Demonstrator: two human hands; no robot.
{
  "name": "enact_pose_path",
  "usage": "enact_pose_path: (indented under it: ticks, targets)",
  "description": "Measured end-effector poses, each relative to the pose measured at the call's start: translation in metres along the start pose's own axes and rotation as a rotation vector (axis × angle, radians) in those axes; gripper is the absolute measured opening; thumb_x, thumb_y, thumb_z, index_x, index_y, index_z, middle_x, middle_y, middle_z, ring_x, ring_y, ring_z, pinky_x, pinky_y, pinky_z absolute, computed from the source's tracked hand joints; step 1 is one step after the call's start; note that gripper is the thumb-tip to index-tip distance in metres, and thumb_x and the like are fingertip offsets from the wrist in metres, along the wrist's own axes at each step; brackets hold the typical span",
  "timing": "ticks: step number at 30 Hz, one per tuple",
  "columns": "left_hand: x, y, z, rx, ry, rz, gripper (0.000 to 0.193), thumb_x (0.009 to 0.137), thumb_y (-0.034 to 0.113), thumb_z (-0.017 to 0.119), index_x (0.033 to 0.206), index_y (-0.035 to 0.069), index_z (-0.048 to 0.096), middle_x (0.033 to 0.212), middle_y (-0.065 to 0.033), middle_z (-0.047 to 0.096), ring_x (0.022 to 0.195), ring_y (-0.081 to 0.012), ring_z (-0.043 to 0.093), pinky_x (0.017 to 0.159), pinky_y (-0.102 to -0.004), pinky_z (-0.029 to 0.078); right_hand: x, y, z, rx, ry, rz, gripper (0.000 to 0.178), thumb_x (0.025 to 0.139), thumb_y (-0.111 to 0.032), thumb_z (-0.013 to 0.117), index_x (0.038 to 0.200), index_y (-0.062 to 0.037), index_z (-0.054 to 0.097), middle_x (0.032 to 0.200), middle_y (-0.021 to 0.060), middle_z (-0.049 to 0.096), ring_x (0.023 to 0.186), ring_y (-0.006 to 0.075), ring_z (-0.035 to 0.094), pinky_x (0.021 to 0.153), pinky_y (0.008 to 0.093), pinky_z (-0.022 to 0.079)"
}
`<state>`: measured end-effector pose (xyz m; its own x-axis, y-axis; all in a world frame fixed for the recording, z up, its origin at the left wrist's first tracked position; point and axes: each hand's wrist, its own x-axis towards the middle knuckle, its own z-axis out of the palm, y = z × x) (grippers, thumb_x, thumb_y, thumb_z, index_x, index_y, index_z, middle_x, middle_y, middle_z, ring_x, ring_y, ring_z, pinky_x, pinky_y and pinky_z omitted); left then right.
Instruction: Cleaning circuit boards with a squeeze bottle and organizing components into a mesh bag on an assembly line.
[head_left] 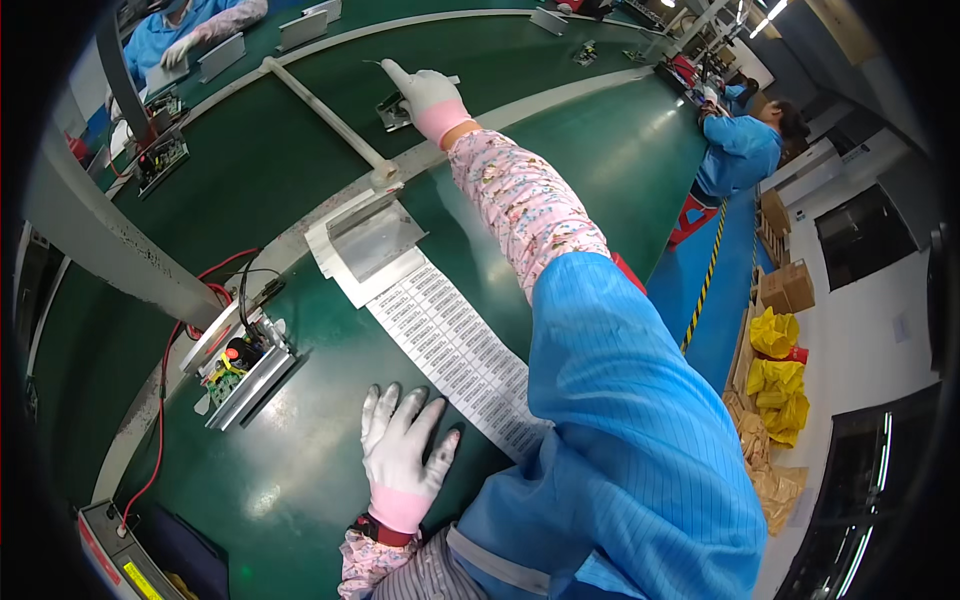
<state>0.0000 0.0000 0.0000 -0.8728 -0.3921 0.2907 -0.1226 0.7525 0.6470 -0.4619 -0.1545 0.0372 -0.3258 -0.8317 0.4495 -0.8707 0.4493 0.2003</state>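
My right hand point(432, 100), in a white and pink glove, stretches far forward over the green belt. It lies across a small circuit board assembly with a metal plate point(393, 114), which shows on both sides of the hand. One finger points out to the left; the others are partly hidden and seem closed on the plate. My left hand point(400, 460), gloved with smudged fingertips, rests open over the near green table, fingers spread. Beside it runs a strip of printed labels point(450, 345) from a white holder with a clear plate point(375, 240). Left of that stands another circuit board assembly point(250, 372) on a metal plate.
A pale rail and bar point(325, 115) border the belt. A grey post point(120, 235) and red cable point(160, 430) are at left, above a boxy device point(125, 555). Co-workers in blue point(740, 150) sit at far right and far left. Cartons point(787, 287) line the right wall.
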Motion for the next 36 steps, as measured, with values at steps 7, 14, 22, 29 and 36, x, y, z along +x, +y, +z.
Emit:
enact_pose_path:
  ticks: [7, 14, 22, 29, 36]
  targets:
    - [0.0, 0.003, 0.0, -0.143, 0.108, -0.036, 0.043, 0.091, 0.033, 0.071, 0.125, 0.007, 0.069, 0.13, -0.0179, 0.064, 0.128, -0.0378, 0.055, 0.117, -0.0515, 0.037, -0.056, -0.051, -0.117, 0.33, 0.236, 0.062, 0.079, 0.083, -0.015, 0.074, 0.153, -0.025, 0.038, 0.086, 0.0122, 0.066, 0.077, 0.0333, 0.065, 0.07, 0.0417, 0.053]
    - [-0.017, 0.005, -0.012, -0.063, 0.835, -0.096, 0.05, 0.094, 0.018, 0.065, 0.14, 0.002, 0.055, 0.145, -0.0218, 0.051, 0.134, -0.0393, 0.05, 0.113, -0.0484, 0.042, -0.142, -0.148, -0.231, 0.553, 0.098, -0.519, 0.087, 0.077, -0.016, 0.073, 0.154, -0.0048, 0.035, 0.078, 0.0148, 0.064, 0.065, 0.0348, 0.063, 0.063, 0.0411, 0.052]
    - [-0.02, -0.01, -0.051, -0.075, 1.161, -0.026, 0.049, 0.093, 0.009, 0.063, 0.14, -0.001, 0.053, 0.147, -0.0215, 0.048, 0.134, -0.0343, 0.049, 0.113, -0.042, 0.04, -0.235, -0.232, -0.223, 0.692, -0.006, -0.791, 0.081, 0.076, -0.011, 0.069, 0.15, -0.0028, 0.038, 0.067, 0.0109, 0.063, 0.058, 0.0309, 0.061, 0.055, 0.0394, 0.048]
    - [-0.061, -0.027, -0.054, -0.157, 1.081, -0.167, 0.041, 0.096, 0.013, 0.062, 0.134, -0.001, 0.058, 0.133, -0.0181, 0.059, 0.119, -0.0289, 0.061, 0.104, -0.0353, 0.047, -0.262, -0.245, -0.219, 1.097, 0.024, -0.54, 0.072, 0.076, -0.013, 0.077, 0.143, -0.0006, 0.052, 0.11, 0.0138, 0.071, 0.09, 0.0278, 0.066, 0.084, 0.0359, 0.05]
    - [-0.054, -0.012, -0.03, -0.591, 0.876, -0.413, 0.028, 0.098, 0.018, 0.061, 0.119, -0.001, 0.065, 0.108, -0.0122, 0.069, 0.096, -0.0206, 0.065, 0.087, -0.03, 0.052, -0.284, -0.222, -0.227, 1.496, -0.314, 0.417, 0.031, 0.09, -0.022, 0.075, 0.106, 0.0043, 0.072, 0.102, 0.0117, 0.071, 0.072, 0.0122, 0.063, 0.065, 0.0227, 0.05]
